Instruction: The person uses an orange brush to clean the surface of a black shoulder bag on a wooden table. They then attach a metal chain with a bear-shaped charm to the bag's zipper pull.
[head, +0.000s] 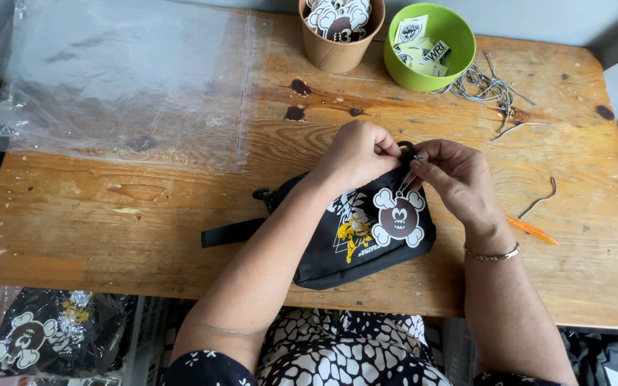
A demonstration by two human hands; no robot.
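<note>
Evidently, both the left hand (357, 154) and right hand (455, 179) pinched a thin ball chain (405, 180) at the black printed fabric pouch (363, 236) lying on the wooden table (144, 214), the brown-and-white skull-shaped charm (398, 218) already hanging, clasp seemingly unfinished.

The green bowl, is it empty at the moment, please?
No, the green bowl holds several small black-and-white printed tags.

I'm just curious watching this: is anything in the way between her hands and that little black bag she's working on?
Nothing visible. The left hand and right hand are already on the top edge of the black bag, pinching at its zipper area, where a small chain and skull charm hang.
</note>
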